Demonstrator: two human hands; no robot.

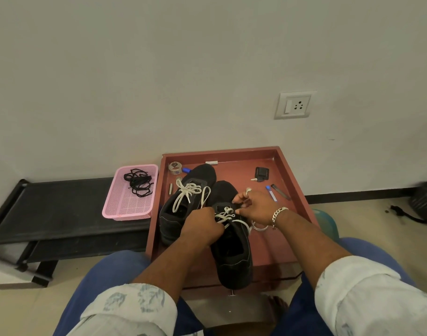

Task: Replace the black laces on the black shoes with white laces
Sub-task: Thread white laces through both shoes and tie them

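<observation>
Head view: black laces (138, 181) in pink basket (125, 207), seemingly tangled.

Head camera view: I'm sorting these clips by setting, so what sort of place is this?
Probably an ordinary indoor room, home or office, not a workshop: a plain wall with a wall socket, a low black shoe rack bearing a pink basket, and a red tray of small odds.

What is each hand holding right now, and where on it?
Both hands grip the white lace on the nearer shoe: the left hand holds a strand beside the eyelets, the right hand pinches it by the upper eyelets.
</observation>
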